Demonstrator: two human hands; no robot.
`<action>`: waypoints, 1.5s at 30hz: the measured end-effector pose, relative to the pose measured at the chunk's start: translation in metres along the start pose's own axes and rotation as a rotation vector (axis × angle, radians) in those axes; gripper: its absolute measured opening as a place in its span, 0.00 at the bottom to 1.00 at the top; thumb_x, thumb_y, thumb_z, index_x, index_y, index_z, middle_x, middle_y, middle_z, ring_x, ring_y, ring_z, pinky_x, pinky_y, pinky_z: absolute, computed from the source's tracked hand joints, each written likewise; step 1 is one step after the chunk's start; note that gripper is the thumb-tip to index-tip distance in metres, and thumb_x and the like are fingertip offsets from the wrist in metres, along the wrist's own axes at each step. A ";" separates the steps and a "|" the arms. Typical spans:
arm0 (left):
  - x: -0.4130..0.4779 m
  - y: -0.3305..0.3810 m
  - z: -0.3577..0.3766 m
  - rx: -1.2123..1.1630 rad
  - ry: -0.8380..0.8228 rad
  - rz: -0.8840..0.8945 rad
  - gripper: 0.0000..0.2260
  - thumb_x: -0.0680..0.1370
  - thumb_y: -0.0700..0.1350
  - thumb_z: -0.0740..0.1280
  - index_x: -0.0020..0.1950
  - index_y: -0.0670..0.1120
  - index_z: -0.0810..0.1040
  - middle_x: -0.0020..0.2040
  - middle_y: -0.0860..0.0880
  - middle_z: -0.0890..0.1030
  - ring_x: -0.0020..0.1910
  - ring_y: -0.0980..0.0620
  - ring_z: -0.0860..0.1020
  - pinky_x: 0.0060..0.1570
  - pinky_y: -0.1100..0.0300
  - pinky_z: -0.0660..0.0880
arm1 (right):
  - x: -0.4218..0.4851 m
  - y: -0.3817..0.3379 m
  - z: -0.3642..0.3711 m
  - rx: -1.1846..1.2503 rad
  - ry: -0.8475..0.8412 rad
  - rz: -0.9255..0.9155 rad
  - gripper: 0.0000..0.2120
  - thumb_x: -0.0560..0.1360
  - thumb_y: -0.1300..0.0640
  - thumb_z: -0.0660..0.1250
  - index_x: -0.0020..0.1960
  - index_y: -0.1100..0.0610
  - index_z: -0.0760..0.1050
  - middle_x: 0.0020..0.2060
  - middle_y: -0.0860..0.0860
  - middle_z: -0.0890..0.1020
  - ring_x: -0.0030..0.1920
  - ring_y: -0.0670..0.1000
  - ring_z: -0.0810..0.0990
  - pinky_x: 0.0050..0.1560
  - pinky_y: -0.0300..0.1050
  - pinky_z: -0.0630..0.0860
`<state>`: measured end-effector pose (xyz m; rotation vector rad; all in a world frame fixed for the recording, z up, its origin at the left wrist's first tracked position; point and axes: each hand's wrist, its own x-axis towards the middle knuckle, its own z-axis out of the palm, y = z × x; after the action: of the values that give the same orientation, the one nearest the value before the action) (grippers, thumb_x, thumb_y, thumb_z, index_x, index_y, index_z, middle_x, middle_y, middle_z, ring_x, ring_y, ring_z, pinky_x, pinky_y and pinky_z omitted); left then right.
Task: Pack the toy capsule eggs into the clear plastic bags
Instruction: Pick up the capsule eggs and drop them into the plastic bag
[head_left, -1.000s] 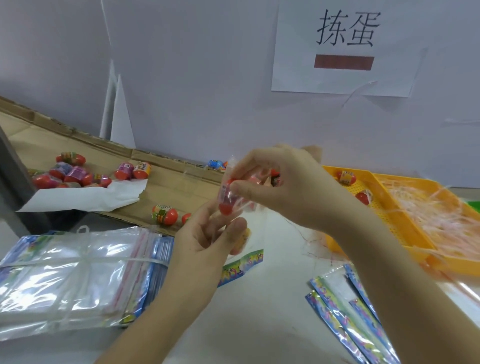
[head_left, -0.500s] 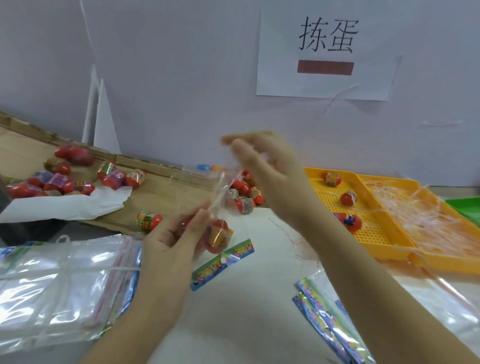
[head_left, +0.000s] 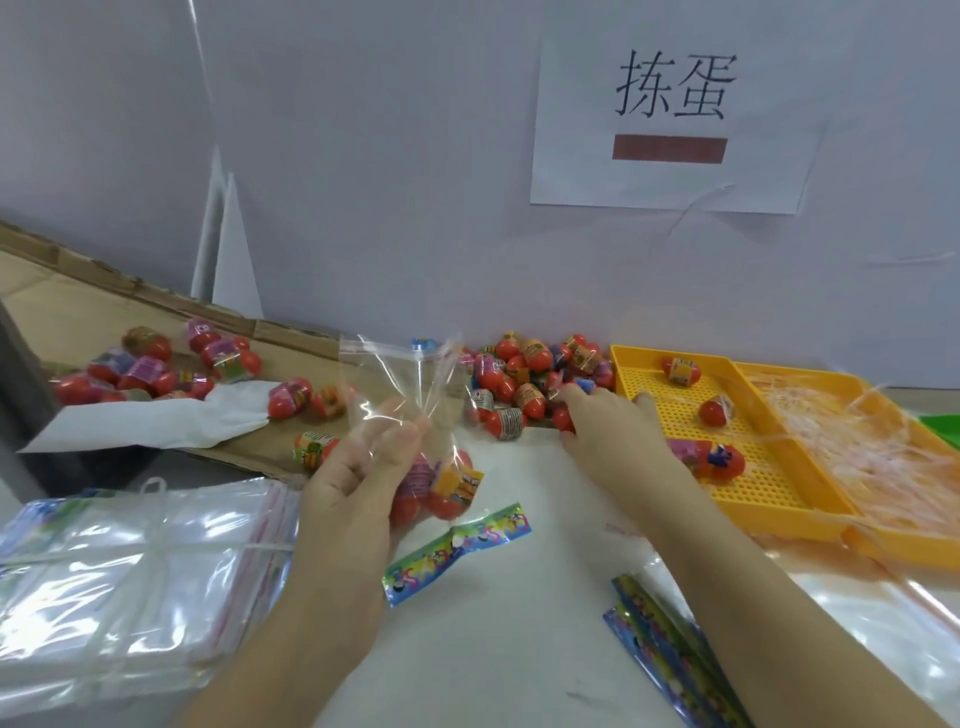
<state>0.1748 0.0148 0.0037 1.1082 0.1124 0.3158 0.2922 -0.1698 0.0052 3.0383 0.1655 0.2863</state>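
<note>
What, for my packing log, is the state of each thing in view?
clear bag: upright, mouth open.
bagged eggs: at the clear bag's bottom.
left hand: grips the clear bag.
right hand: on the egg pile, grasp unclear.
egg pile: loose, by the wall.
yellow tray: left compartment holds three loose eggs.
bag stack: flat, tied in a bundle.

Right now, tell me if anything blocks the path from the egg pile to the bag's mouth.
Nothing visible does. The right hand grips an egg at the pile; the left hand holds the clear bag mouth-up beside it.
</note>
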 end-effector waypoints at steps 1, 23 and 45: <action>0.000 -0.001 0.000 0.007 -0.004 -0.001 0.09 0.64 0.51 0.71 0.42 0.57 0.86 0.43 0.50 0.87 0.39 0.54 0.85 0.37 0.61 0.82 | -0.001 0.000 -0.003 0.012 0.047 -0.011 0.14 0.79 0.55 0.60 0.64 0.50 0.67 0.56 0.52 0.78 0.57 0.56 0.76 0.64 0.55 0.61; -0.007 -0.002 0.002 0.150 -0.200 0.127 0.14 0.68 0.53 0.71 0.52 0.57 0.84 0.41 0.51 0.86 0.39 0.55 0.84 0.38 0.66 0.79 | -0.054 -0.031 -0.109 0.706 0.265 -0.470 0.11 0.74 0.42 0.65 0.55 0.41 0.79 0.41 0.34 0.77 0.50 0.40 0.69 0.59 0.53 0.59; -0.007 -0.002 0.000 0.243 -0.173 0.207 0.18 0.67 0.61 0.71 0.54 0.57 0.83 0.42 0.49 0.85 0.42 0.48 0.84 0.38 0.65 0.78 | -0.050 -0.036 -0.098 0.774 -0.031 -0.654 0.13 0.76 0.41 0.63 0.43 0.46 0.82 0.34 0.45 0.81 0.42 0.43 0.77 0.50 0.43 0.69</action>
<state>0.1680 0.0122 0.0015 1.3875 -0.1215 0.3967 0.2214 -0.1324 0.0883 3.4180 1.5430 0.1322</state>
